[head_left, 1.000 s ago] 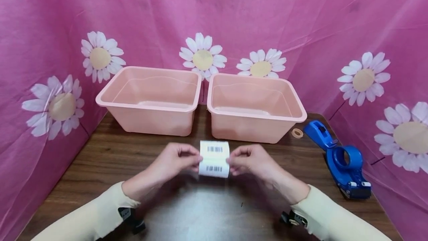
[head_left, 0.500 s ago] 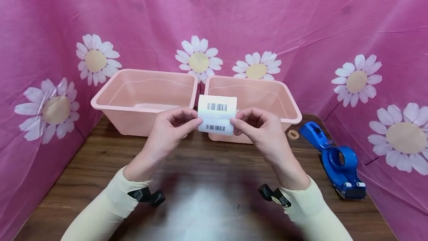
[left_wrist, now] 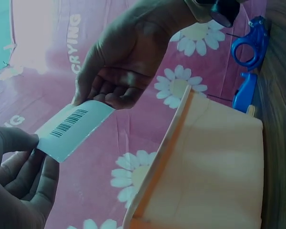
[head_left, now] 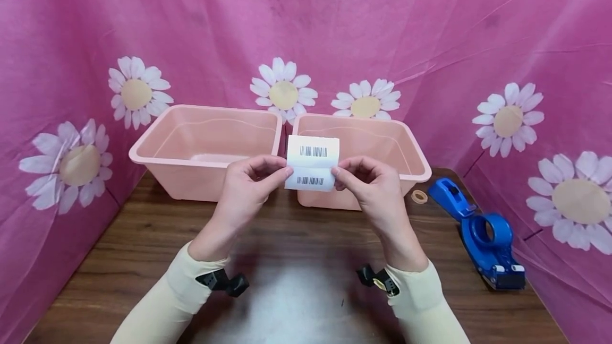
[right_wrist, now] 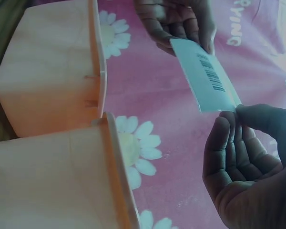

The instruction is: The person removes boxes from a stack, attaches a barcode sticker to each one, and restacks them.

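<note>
Between the two hands, a white sheet of barcode labels (head_left: 312, 165) is held up flat, with two printed barcodes facing the head camera. A crease or gap runs across it between the barcodes. The left hand (head_left: 248, 187) pinches its left edge between thumb and fingers. At the right edge, the right hand (head_left: 375, 187) pinches it the same way. In the head view the sheet overlaps the front of the right pink bin (head_left: 354, 195). In the left wrist view the label sheet (left_wrist: 71, 128) slants between both thumbs; the right wrist view shows the label sheet (right_wrist: 205, 78) too.
Another pink bin (head_left: 191, 182) stands to the left of the first, both at the back of the wooden table (head_left: 287, 259). To the right lie a blue tape dispenser (head_left: 492, 248) and a small tan ring (head_left: 419, 197). A pink flowered cloth (head_left: 215, 25) hangs behind.
Both hands have raised the label sheet from low over the table to in front of the right bin. Over the last half second they stay nearly still, and the view tips slightly.
</note>
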Demonstrator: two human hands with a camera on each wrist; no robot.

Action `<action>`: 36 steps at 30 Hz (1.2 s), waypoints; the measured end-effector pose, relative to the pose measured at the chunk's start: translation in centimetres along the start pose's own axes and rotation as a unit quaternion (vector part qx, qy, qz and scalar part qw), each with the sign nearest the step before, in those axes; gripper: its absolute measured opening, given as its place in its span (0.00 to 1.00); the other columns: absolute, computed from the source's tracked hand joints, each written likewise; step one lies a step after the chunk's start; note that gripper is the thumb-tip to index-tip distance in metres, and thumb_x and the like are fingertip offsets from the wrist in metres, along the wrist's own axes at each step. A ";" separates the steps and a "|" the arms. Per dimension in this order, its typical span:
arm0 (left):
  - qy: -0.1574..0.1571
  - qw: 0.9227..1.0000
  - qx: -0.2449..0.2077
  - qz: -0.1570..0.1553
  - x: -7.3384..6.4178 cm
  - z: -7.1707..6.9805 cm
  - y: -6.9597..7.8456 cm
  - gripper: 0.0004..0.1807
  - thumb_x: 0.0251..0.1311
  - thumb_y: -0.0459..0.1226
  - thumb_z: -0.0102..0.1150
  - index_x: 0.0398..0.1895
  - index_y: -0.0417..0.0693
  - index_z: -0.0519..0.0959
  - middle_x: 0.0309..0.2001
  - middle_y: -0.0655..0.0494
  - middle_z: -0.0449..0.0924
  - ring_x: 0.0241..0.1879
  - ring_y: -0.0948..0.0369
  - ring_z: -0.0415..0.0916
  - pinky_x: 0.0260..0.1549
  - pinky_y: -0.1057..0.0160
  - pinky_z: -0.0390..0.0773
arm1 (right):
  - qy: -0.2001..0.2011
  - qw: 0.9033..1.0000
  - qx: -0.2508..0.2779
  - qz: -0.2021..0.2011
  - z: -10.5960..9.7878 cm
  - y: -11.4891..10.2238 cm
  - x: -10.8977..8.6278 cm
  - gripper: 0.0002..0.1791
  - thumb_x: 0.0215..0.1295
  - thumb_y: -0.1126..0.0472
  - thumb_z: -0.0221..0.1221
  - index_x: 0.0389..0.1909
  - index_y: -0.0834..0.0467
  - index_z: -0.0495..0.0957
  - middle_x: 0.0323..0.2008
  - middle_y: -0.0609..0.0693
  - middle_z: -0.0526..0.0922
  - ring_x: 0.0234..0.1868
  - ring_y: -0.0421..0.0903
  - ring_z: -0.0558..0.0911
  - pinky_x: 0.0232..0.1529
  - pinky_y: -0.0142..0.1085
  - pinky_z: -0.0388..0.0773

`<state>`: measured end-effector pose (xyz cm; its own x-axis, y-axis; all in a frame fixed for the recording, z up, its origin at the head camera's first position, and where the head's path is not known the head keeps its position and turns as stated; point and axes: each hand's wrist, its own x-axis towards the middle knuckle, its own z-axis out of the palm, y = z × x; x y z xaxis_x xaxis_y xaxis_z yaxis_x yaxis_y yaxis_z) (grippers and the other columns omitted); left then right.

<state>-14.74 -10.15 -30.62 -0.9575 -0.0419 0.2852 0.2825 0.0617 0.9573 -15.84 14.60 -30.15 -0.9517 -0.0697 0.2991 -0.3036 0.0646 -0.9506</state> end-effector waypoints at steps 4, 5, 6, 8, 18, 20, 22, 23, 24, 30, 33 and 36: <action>-0.010 1.000 -0.006 -0.005 0.3 -0.3 -0.4 0.11 0.64 0.29 0.79 0.48 0.34 0.91 0.34 0.69 0.90 0.35 0.66 0.81 0.34 0.73 0.80 | 0.003 1.000 -0.003 0.006 0.1 0.1 0.0 0.09 0.72 0.67 0.73 0.46 0.69 0.88 0.30 0.44 0.89 0.31 0.43 0.87 0.40 0.32 0.91; -0.012 1.000 -0.007 -0.005 0.3 -0.3 -0.5 0.11 0.64 0.29 0.79 0.48 0.34 0.91 0.34 0.68 0.90 0.36 0.66 0.82 0.35 0.73 0.80 | 0.005 1.000 -0.003 0.007 0.1 0.1 -0.1 0.09 0.72 0.67 0.73 0.46 0.69 0.88 0.31 0.44 0.89 0.31 0.43 0.87 0.40 0.32 0.91; -0.015 1.000 -0.009 -0.005 0.4 -0.4 -0.5 0.12 0.64 0.29 0.79 0.48 0.34 0.91 0.34 0.68 0.90 0.35 0.66 0.81 0.35 0.73 0.80 | 0.008 1.000 -0.004 0.008 0.1 0.1 -0.1 0.09 0.72 0.67 0.74 0.46 0.69 0.88 0.31 0.44 0.89 0.31 0.43 0.87 0.40 0.33 0.92; -0.018 1.000 -0.012 -0.004 0.4 -0.4 -0.5 0.12 0.64 0.29 0.79 0.48 0.34 0.91 0.34 0.68 0.90 0.35 0.66 0.81 0.35 0.73 0.80 | 0.012 1.000 -0.003 0.009 0.2 0.0 -0.2 0.08 0.72 0.67 0.74 0.46 0.69 0.88 0.31 0.44 0.89 0.31 0.43 0.87 0.40 0.33 0.92; -0.023 1.000 -0.017 -0.002 0.2 -0.3 -0.3 0.11 0.64 0.28 0.79 0.48 0.32 0.91 0.33 0.70 0.90 0.36 0.67 0.82 0.37 0.73 0.82 | 0.017 1.000 0.005 0.018 0.2 0.0 -0.4 0.08 0.72 0.68 0.73 0.46 0.68 0.88 0.32 0.44 0.90 0.32 0.42 0.87 0.41 0.33 0.92; -0.023 1.000 -0.018 -0.003 0.2 -0.3 -0.3 0.11 0.64 0.28 0.78 0.48 0.32 0.91 0.33 0.70 0.90 0.36 0.67 0.82 0.37 0.73 0.82 | 0.016 1.000 0.008 0.018 0.2 0.0 -0.4 0.07 0.72 0.68 0.73 0.46 0.68 0.88 0.32 0.44 0.90 0.32 0.42 0.87 0.41 0.32 0.92; -0.023 1.000 -0.019 -0.004 0.2 -0.3 -0.3 0.11 0.65 0.28 0.78 0.48 0.31 0.90 0.33 0.70 0.90 0.35 0.67 0.82 0.37 0.73 0.81 | 0.016 1.000 0.012 0.018 0.2 0.0 -0.5 0.07 0.72 0.69 0.73 0.46 0.67 0.88 0.32 0.44 0.90 0.32 0.42 0.87 0.41 0.32 0.92; -0.023 1.000 -0.020 -0.004 0.2 -0.3 -0.4 0.11 0.65 0.28 0.78 0.48 0.31 0.90 0.33 0.70 0.90 0.36 0.67 0.82 0.37 0.73 0.81 | 0.016 1.000 0.014 0.018 0.3 0.0 -0.5 0.07 0.72 0.69 0.73 0.45 0.67 0.88 0.32 0.44 0.89 0.32 0.42 0.87 0.40 0.32 0.92; -0.023 1.000 -0.021 -0.004 0.2 -0.3 -0.4 0.11 0.65 0.28 0.78 0.48 0.31 0.90 0.33 0.70 0.90 0.36 0.68 0.82 0.37 0.73 0.82 | 0.016 1.000 0.015 0.018 0.3 0.0 -0.5 0.07 0.72 0.69 0.73 0.45 0.68 0.88 0.31 0.44 0.89 0.31 0.42 0.87 0.40 0.32 0.92; -0.018 0.999 -0.028 -0.004 0.2 -0.1 -0.5 0.11 0.65 0.28 0.78 0.48 0.31 0.90 0.34 0.69 0.90 0.37 0.68 0.83 0.38 0.73 0.83 | 0.045 0.999 -0.001 -0.001 0.3 -0.2 -0.5 0.12 0.71 0.69 0.74 0.52 0.69 0.89 0.36 0.43 0.92 0.36 0.41 0.89 0.43 0.29 0.90; -0.014 1.000 -0.022 -0.001 0.2 -0.1 -0.6 0.11 0.64 0.28 0.78 0.48 0.32 0.91 0.34 0.70 0.90 0.38 0.68 0.84 0.41 0.73 0.85 | 0.074 0.996 -0.041 -0.043 0.5 -0.5 -0.9 0.14 0.69 0.69 0.75 0.54 0.66 0.90 0.42 0.46 0.94 0.42 0.40 0.90 0.47 0.26 0.89; -0.012 1.000 -0.016 0.006 0.1 0.1 -0.6 0.11 0.64 0.28 0.78 0.47 0.33 0.91 0.35 0.69 0.90 0.38 0.67 0.85 0.42 0.73 0.85 | 0.095 0.984 -0.098 -0.110 1.1 -0.7 -1.5 0.15 0.67 0.68 0.77 0.53 0.64 0.92 0.49 0.52 0.94 0.49 0.43 0.90 0.55 0.26 0.88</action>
<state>-15.06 -10.12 -31.21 -0.9551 -0.0183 0.2957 0.2951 0.0293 0.9550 -14.13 13.61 -30.02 -0.8478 0.0829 0.5238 -0.4887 0.2614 -0.8324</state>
